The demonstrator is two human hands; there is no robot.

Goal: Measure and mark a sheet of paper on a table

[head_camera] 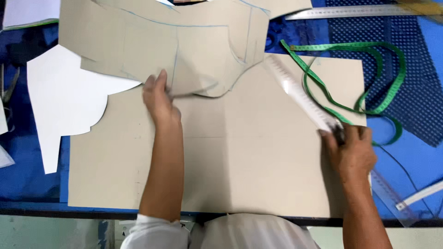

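My left hand (159, 99) grips the lower edge of a beige cut paper pattern piece (184, 41) with blue drawn lines, lifting it slightly off the large beige paper sheet (249, 157) that covers the table. My right hand (353, 150) holds the near end of a clear plastic ruler (297, 92), which lies diagonally over the sheet's right part. A green measuring tape (364, 78) loops beside the ruler, partly on the sheet and partly on blue fabric.
A white cut paper shape (60, 101) lies at the left. Blue fabric (415, 69), plain and dotted, covers the table. A metal ruler (350, 11) lies at the top right; more clear rulers (406, 198) lie at the lower right near the table edge.
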